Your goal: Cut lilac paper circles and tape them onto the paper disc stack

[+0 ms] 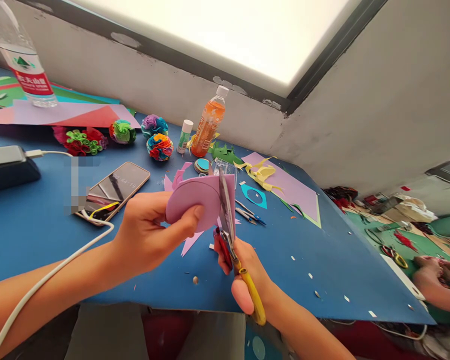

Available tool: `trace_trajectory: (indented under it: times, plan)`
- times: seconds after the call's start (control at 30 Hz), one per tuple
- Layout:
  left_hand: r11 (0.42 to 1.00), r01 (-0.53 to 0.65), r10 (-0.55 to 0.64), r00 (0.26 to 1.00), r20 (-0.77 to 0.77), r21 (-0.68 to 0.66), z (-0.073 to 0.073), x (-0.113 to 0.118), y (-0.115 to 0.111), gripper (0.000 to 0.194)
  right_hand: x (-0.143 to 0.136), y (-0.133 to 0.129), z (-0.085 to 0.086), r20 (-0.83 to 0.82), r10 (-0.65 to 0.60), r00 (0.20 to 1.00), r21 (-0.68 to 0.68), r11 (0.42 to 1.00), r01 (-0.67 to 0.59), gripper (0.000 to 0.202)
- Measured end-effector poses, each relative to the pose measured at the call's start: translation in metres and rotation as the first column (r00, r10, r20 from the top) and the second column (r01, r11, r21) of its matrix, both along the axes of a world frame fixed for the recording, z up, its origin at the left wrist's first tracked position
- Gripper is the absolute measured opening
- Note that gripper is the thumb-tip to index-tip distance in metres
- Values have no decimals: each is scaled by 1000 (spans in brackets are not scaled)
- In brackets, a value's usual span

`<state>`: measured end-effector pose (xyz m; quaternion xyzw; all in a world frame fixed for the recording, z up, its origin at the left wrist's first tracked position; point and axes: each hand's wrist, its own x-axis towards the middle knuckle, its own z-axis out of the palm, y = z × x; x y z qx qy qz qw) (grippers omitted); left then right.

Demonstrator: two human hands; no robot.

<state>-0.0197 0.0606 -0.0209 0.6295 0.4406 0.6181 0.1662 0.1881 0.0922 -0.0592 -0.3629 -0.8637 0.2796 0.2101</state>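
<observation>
My left hand [153, 225] grips a piece of purple paper [189, 197], thumb on the near face and fingers behind. A curved line is drawn along its upper part, and the lower edge is rounded. My right hand [247, 272] holds scissors [228, 220] with one yellow and one red handle, blades pointing up. The blades lie at the paper's right side, with a strip of it beyond them. Purple scraps [190, 243] lie on the blue table beneath. Behind the paper are a stack of round paper discs [201, 165] and a clear plastic box [230, 170], partly hidden.
A phone [122, 182] with a white cable lies left. Behind stand a glue stick [184, 136], an orange drink bottle [210, 122], a water bottle [26, 65] and several paper flower balls [160, 146]. Compasses [249, 214] and paper offcuts [260, 174] lie right. Another person's hands [438, 275] are at far right.
</observation>
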Motion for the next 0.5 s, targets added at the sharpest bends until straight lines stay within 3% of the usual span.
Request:
trace_trajectory:
  times: [0.2,0.5]
  plan:
    - [998,-45,47,998,47,-36,-2,0,0,34,-4,-2,6,-100,-50,994,-140,989,36,84]
    - [997,-50,56,993,108,-53,-3,0,1,29,3,-1,-5,-8,-98,995,-242,966,93,57]
